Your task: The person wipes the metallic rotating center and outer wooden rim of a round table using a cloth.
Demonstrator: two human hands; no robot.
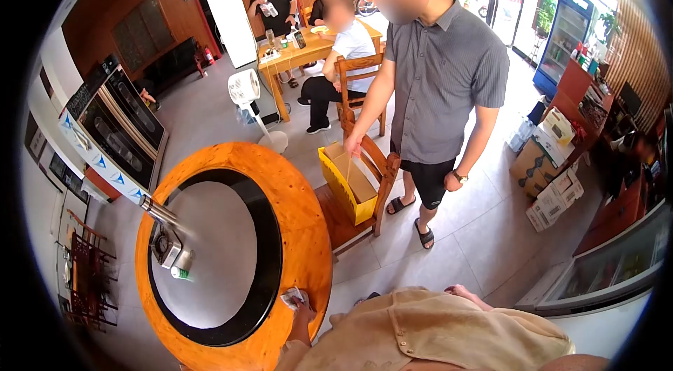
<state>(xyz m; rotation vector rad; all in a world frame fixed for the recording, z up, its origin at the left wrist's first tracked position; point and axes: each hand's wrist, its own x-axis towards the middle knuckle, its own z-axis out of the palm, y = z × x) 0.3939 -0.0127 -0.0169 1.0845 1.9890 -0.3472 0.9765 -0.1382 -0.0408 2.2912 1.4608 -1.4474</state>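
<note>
My left hand [304,313] is closed on a crumpled pale cloth [294,297], pressed against the wooden rim of a round table [303,231]. Inside the rim runs a black ring around a smooth grey centre. A metal burner-like fixture [167,248] and a small green-and-white can [180,273] are on the far left of that centre. My right hand [464,294] shows only partly beyond my tan shirt, away from the table; its fingers are mostly hidden.
A co-worker in a grey shirt [449,83] reaches one hand to a yellow cardboard box [350,192] on a wooden chair [385,196] beside the table. A white fan [244,88] stands behind. Farther back, people are around a dining table [308,54]. Boxes [554,199] stand at right.
</note>
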